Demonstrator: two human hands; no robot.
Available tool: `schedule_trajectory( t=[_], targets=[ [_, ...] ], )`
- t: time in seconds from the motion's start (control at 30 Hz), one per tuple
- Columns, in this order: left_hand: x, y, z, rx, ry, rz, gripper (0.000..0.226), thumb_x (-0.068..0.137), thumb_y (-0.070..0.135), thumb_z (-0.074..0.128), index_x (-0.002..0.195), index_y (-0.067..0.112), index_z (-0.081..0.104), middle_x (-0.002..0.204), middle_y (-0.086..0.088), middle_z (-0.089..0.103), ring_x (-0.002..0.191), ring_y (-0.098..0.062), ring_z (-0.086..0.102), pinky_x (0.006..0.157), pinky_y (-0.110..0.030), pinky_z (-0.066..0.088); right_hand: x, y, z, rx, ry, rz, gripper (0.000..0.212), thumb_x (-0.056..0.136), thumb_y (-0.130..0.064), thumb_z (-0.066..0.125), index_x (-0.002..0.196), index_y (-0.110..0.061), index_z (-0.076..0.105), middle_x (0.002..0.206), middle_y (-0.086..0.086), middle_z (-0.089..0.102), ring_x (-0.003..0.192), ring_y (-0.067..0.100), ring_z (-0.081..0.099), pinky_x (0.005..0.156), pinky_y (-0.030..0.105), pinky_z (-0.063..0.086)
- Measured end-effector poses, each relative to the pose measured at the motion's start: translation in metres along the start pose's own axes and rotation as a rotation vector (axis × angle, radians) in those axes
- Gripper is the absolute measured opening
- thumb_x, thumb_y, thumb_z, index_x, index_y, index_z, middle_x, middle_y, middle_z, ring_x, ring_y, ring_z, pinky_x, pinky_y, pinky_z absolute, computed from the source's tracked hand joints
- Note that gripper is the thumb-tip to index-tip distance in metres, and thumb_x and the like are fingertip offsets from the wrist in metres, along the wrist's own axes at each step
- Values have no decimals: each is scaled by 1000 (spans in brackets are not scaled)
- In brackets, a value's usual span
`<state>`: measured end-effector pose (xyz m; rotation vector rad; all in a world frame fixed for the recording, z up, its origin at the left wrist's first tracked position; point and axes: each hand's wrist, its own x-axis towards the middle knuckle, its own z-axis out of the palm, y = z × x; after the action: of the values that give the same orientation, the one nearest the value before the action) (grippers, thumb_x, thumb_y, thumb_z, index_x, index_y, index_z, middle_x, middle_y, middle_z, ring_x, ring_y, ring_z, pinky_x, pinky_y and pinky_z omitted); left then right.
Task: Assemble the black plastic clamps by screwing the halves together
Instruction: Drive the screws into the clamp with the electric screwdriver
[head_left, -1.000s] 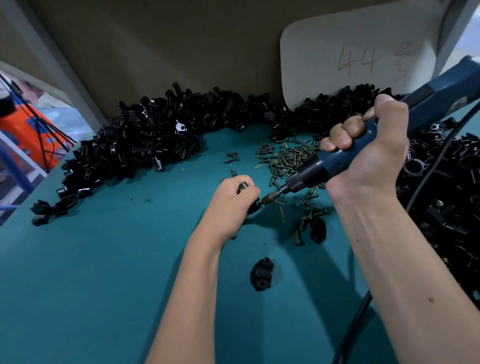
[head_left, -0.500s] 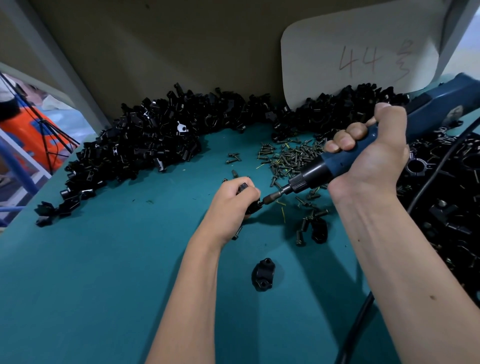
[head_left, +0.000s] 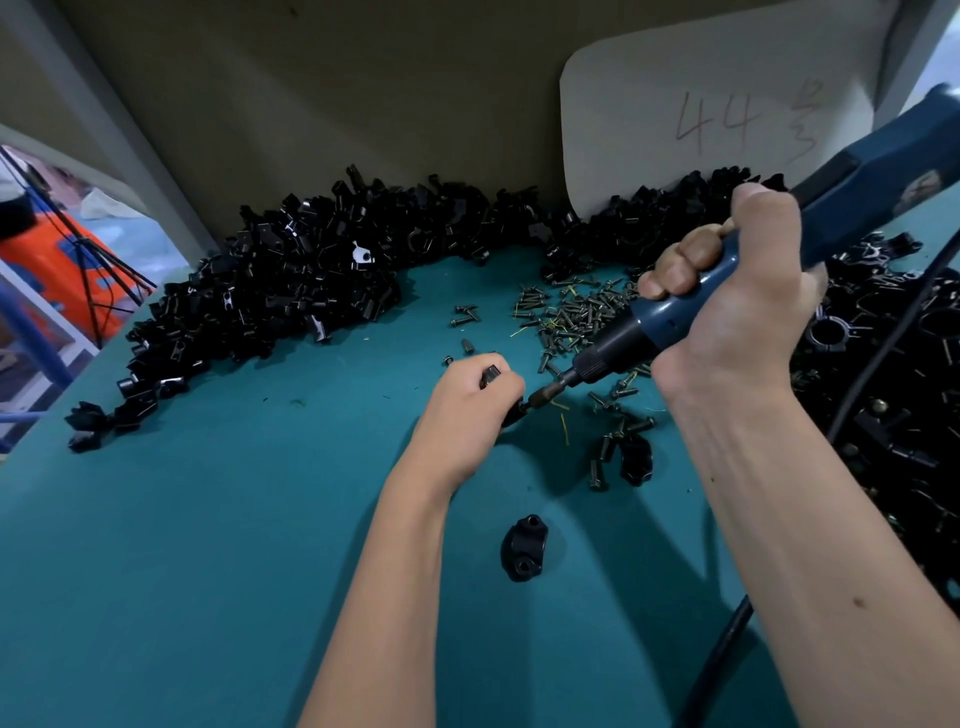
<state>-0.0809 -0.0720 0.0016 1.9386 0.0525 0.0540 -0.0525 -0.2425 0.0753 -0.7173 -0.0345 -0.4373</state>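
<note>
While the left hand (head_left: 470, 410) curls round a black clamp (head_left: 491, 375) and holds it against the table (head_left: 208, 545), most of the part is hidden inside the grip; only a corner shows above the fingers and another edge at the thumb side. The right hand (head_left: 727, 317) is wrapped tight round the blue body of an electric screwdriver (head_left: 670, 317), fingers curled over the top. The driver slants down to the left, and its bit (head_left: 545, 397) meets the held clamp at the edge nearest the right hand. A black cord (head_left: 722, 654) runs off toward the lower edge under the right forearm.

Around the grip:
- Loose clamp piece (head_left: 524, 547), one, lying on the table nearer the person, apart from both hands.
- Second loose clamp piece (head_left: 635, 460), one, under the right wrist, with a few screws touching it.
- Scattered screws (head_left: 571, 312), too many to count, spread behind and to the right of the left hand; the screwdriver crosses over them.
- Heap of black clamp parts (head_left: 291, 291) along the back wall at left, count not possible.
- Further heap of black parts (head_left: 893, 415) at right, partly hidden by the right arm.
- Pale card (head_left: 675, 119) marked "44" leaning on the back wall.
</note>
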Motion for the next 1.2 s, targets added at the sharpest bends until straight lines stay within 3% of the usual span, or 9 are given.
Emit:
schedule_trajectory(
  t=[0.2,0.4,0.5,0.77,0.9,1.07,1.2],
  targets=[
    [-1,2,-6,-97,-87,-25,19,79,32,54,69,19,43,72,-2,34,68,-16,32,63,-34,29,4,1,-9,102,55,127,28,96,-20,59,76,-19,40,61,-3,41,48,13,37,49,26,36],
    [1,1,-7,-119,-98,-35,28,78,31,54,73,7,41,75,-6,32,67,-18,30,57,-32,26,8,3,-13,151,94,171,31,98,-23,59,72,-21,41,60,-5,40,48,12,36,48,25,36],
    [1,1,-6,-142,-94,-41,21,78,31,55,71,14,46,68,-1,35,58,-15,32,52,-25,28,8,3,-11,143,72,166,30,98,-22,57,73,-21,41,61,-4,40,49,13,36,49,26,36],
    [1,2,-4,-117,-70,-58,34,77,31,54,76,1,39,77,-6,34,69,-17,32,63,-35,28,4,1,-5,75,14,109,24,95,-19,58,80,-18,38,62,-2,40,50,14,36,51,27,36],
    [1,2,-5,-122,-72,-53,31,77,32,55,74,5,39,77,-6,32,70,-18,30,59,-35,24,3,1,-4,64,-5,98,25,95,-17,57,77,-18,39,62,-1,40,49,14,36,51,27,36],
    [0,3,-6,-117,-82,-54,14,76,34,55,71,23,47,75,-2,38,72,-17,33,61,-35,27,3,1,-3,58,1,86,24,95,-16,57,79,-17,39,62,-1,40,49,15,37,51,27,35],
    [-1,2,-7,-113,-80,-60,13,77,36,56,70,29,48,75,0,44,62,-12,38,57,-29,30,2,1,1,37,-21,54,21,91,-17,59,79,-16,41,61,0,41,48,15,38,50,27,36]
  ],
)
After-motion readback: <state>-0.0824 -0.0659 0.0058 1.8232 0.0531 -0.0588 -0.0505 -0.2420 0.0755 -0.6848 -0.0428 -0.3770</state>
